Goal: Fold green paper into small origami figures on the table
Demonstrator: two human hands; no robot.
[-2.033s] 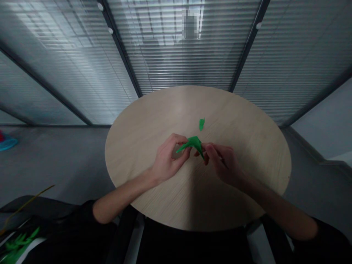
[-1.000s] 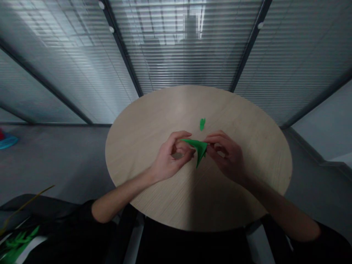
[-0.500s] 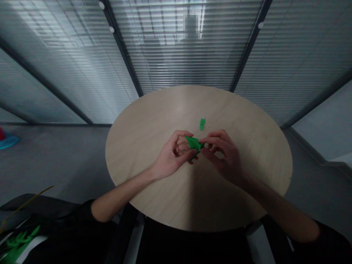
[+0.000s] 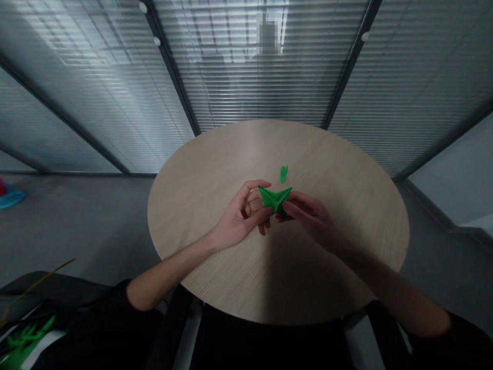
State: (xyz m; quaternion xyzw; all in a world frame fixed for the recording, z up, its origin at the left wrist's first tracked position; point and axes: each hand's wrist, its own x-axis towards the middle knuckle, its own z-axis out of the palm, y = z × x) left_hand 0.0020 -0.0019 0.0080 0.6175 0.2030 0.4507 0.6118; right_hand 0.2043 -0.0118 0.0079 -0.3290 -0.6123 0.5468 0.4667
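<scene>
Near edge, lower left: green frond-like item (image 4: 31,336) beside a white strip (image 4: 43,349). Left hand (image 4: 234,218) has the green folded piece (image 4: 274,199) pinched, thumb on its near side, other fingers curled loosely. Right hand (image 4: 318,220) pinches the same piece from the other side, thumb in front. Piece is up over the round table (image 4: 215,159), between both hands, two points spread upward. Small green piece (image 4: 284,174) lies on the tabletop just beyond. Slatted blinds (image 4: 246,92) behind the table.
</scene>
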